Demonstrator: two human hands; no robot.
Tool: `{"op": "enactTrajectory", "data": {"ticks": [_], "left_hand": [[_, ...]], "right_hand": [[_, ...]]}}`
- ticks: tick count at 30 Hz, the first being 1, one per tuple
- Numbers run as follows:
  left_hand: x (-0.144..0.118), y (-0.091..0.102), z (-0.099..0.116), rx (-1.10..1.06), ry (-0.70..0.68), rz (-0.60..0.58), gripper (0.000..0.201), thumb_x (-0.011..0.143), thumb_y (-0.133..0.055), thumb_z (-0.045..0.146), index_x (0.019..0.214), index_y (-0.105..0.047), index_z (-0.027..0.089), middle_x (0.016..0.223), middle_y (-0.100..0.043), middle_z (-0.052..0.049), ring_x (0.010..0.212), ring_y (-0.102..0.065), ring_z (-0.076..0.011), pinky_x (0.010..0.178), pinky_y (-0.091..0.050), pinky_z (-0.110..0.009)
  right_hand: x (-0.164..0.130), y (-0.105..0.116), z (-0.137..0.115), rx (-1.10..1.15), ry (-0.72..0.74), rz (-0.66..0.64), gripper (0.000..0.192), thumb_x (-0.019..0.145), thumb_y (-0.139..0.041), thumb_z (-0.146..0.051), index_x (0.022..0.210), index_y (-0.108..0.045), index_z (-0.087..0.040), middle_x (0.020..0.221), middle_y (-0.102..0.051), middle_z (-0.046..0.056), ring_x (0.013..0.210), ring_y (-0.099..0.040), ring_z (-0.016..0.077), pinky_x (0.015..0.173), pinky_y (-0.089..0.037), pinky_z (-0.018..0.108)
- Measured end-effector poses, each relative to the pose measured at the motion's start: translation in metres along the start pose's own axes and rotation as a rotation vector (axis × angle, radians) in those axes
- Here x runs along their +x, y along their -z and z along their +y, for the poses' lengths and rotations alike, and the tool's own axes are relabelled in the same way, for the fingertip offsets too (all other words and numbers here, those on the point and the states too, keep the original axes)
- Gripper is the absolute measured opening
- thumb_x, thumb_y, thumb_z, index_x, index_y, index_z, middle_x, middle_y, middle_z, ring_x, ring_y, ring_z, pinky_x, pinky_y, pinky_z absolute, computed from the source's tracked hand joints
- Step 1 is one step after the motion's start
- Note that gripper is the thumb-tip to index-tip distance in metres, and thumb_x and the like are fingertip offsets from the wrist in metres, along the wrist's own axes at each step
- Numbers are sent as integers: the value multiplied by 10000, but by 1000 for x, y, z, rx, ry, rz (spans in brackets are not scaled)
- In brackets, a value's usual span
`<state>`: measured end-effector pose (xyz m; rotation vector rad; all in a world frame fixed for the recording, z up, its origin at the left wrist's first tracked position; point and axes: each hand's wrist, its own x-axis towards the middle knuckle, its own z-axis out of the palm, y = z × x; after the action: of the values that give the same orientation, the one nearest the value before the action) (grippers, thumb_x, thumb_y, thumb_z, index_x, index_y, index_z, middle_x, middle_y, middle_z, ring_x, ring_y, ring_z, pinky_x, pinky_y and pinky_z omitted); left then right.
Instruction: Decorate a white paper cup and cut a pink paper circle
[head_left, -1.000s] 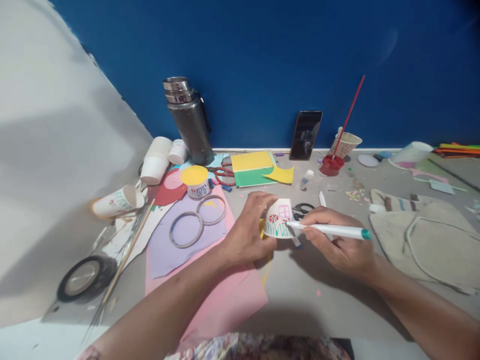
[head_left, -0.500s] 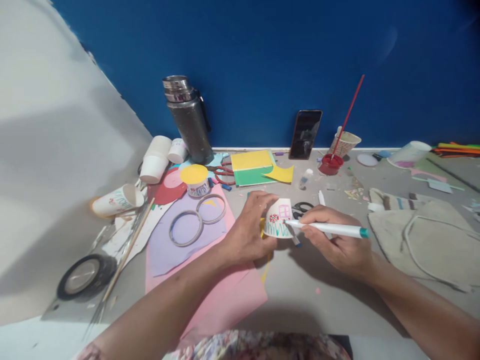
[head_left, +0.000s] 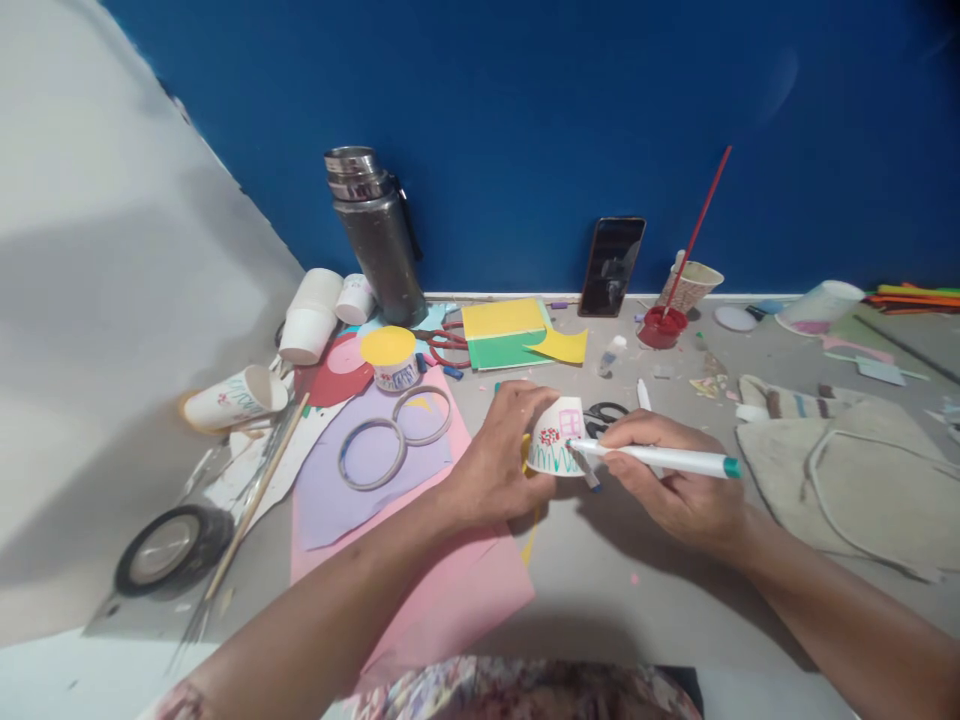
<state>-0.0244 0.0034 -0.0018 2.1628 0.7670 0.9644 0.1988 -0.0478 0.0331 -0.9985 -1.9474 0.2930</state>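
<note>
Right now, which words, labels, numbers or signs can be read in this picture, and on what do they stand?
No text can be read.
Upturned paper cup in the left hand: drawings only, no letters.
Green-capped marker in the right hand: no print visible.
Yellow-lidded jar: label too small and blurred.
Phone: screen dark.

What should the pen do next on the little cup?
Probably one more short stroke. The right hand holds the white marker with a teal end with its tip on the upside-down white paper cup, just above the green zigzag grass, and the left hand steadies the cup.
</note>
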Motion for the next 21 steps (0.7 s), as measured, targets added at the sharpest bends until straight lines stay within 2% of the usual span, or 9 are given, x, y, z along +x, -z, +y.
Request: {"op": "enactTrajectory", "data": {"ticks": [5, 10, 15, 21], "left_hand": [[0, -1, 0, 2, 8, -13, 782, 671, -704, 54, 1387, -477, 271, 1356, -505, -112, 1320, -507, -329, 1069, -539, -501], [1, 1, 2, -9, 9, 0, 716, 714, -716, 76, 1364, -478, 261, 1322, -514, -109, 1294, -528, -318, 1068, -542, -501], [1, 3, 2, -30, 43, -1, 755, 687, -715, 46, 1363, -467, 272, 1359, -532, -109, 1329, -529, -327, 1081, -547, -512], [1, 2, 2, -62, 71, -3, 750, 680, -696, 45, 1359, -469, 266, 1386, -521, -116, 1348, -528, -320, 1084, -557, -490]], "right_hand": [[1, -1, -1, -29, 6, -10, 104, 979, -636, -203, 917, -704, -250, 773, -787, 35, 643, -735, 191, 608, -584, 285], [0, 2, 0, -10, -3, 48, 91, 963, -655, -179, 926, -705, -246, 746, -767, 10, 601, -706, 162, 552, -549, 251], [0, 4, 1, -51, -12, 95, 113, 936, -651, -150, 899, -698, -246, 750, -757, -1, 594, -695, 152, 564, -542, 247], [1, 5, 0, -56, -21, 78, 117, 927, -640, -156, 877, -694, -247, 725, -746, 5, 562, -671, 160, 544, -528, 262]]}}
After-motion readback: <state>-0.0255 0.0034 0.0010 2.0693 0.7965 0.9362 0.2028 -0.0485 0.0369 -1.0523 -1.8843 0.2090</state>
